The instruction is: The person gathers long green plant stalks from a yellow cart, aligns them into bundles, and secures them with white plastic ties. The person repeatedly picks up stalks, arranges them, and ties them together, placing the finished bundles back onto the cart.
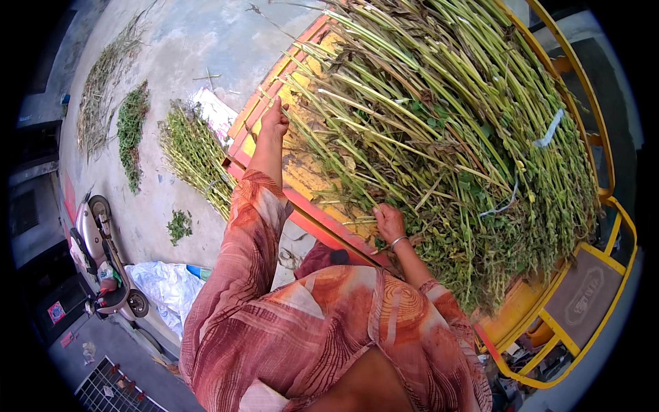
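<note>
Concrete ground (151,220) spreads to your left, with a bundle of green stalks (195,147) lying beside the cart and a parked scooter (103,254) farther off. Your left hand (276,120) is clenched over the cart's red side edge; a thin stem shows by its fingers, but you cannot tell from here whether it is gripped. Your right hand (390,224) is curled at the pile's near edge, against the stems; what lies inside the fist is hidden. The pile of stalks (439,137) lies across the cart bed (316,182), its cut ends toward the left side. Stems poking past that edge could snag your sleeve, and a hard tug on tangled ones might drag others off. As containers go, the bed carries the heaped stalks and loose leaves, with a yellow rail (605,147) along its far side.
</note>
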The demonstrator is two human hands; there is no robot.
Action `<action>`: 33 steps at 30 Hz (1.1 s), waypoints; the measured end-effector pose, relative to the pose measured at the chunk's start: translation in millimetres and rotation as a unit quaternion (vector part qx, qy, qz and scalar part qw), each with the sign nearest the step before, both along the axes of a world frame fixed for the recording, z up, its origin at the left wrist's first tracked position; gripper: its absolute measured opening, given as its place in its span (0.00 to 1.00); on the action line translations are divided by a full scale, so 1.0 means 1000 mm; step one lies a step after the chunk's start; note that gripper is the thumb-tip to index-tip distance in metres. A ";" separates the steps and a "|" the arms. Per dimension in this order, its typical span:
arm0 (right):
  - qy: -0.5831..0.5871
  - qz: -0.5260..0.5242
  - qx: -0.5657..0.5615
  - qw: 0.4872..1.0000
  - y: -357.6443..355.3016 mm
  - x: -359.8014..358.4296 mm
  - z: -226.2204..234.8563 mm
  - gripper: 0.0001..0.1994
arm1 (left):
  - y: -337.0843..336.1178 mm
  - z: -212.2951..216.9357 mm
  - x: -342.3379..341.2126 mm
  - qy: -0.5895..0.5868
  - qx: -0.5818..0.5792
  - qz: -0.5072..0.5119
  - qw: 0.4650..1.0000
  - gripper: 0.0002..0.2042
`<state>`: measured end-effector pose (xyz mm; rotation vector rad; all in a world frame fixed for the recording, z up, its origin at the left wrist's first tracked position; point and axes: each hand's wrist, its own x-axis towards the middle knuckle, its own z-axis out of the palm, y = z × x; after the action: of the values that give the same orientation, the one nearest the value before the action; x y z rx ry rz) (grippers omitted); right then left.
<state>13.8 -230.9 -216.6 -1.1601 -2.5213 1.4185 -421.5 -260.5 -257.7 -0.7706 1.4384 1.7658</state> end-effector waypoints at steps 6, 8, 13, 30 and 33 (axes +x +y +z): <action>0.068 -0.004 -0.016 0.998 -0.004 -0.051 0.047 0.10 | -0.036 0.022 0.002 0.083 0.054 -0.071 0.993 0.17; 0.079 -0.023 0.021 0.996 -0.003 -0.082 0.056 0.11 | -0.025 0.074 0.028 0.090 0.129 -0.067 0.985 0.17; 0.056 0.033 0.071 0.995 -0.010 -0.134 0.063 0.12 | -0.040 0.125 0.043 0.109 0.191 -0.046 0.974 0.16; -0.144 0.070 0.210 0.964 0.022 -0.033 0.051 0.19 | -0.074 0.143 0.059 0.078 0.168 -0.007 0.983 0.14; -0.098 0.073 0.225 0.967 0.034 -0.022 0.046 0.11 | -0.076 0.163 0.061 0.085 0.218 -0.020 0.972 0.16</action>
<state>-7.9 -197.0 -170.4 -1.0871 -2.8983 0.7068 -360.6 -336.1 -95.1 -0.3643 1.0963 2.0567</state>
